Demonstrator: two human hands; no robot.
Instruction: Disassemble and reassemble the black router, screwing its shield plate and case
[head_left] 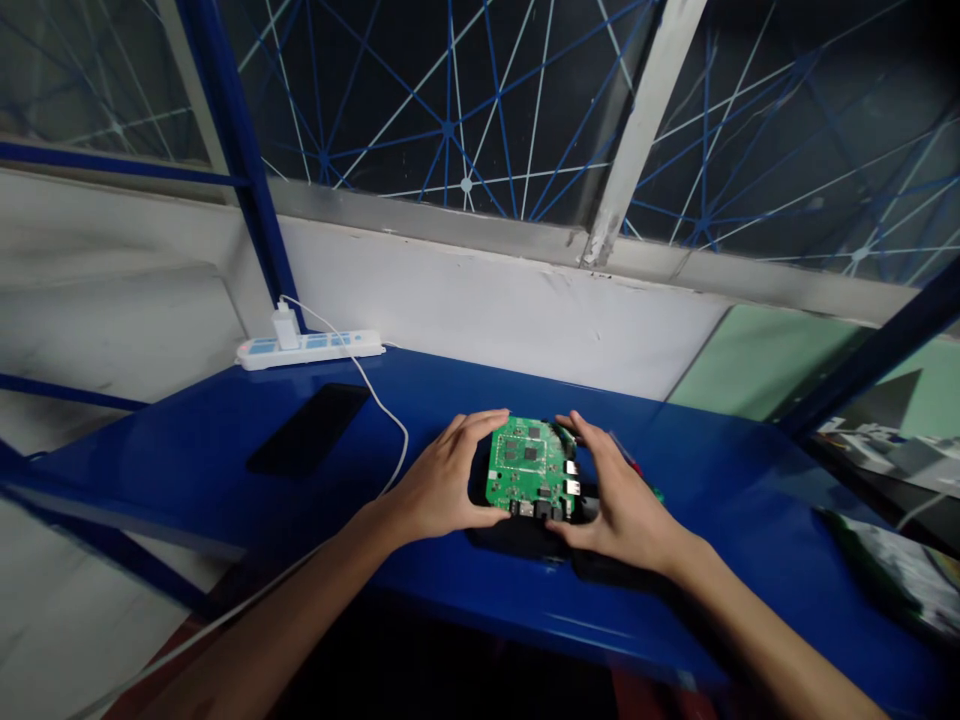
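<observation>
Bare forearms (750, 612) lead to left hand (442, 482) and right hand (626, 505), each half-curled, gripping opposite sides of the green circuit board (525, 460) squarely between them, over what may be a black case (514, 537) near the front edge of the blue desk (450, 385).
</observation>
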